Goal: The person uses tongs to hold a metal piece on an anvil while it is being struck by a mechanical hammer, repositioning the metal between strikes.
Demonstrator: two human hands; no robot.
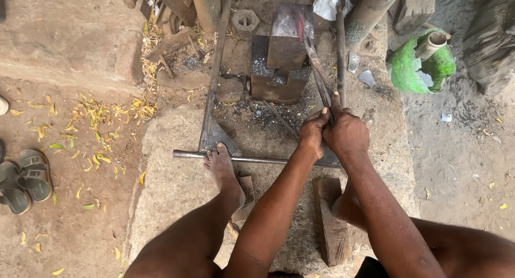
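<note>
Fingers [323,115] clasp tongs [316,69] over stone slab [177,187].

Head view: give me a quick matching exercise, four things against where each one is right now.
Things:
1. tongs
2. left foot
3. green vessel
4. sandals

Places:
A. on the dirt at the far left
B. gripped by the left hand and the right hand
C. pressing on the metal frame
D. upper right, past the stone slab

Pairs: 1-B, 2-C, 3-D, 4-A
</note>
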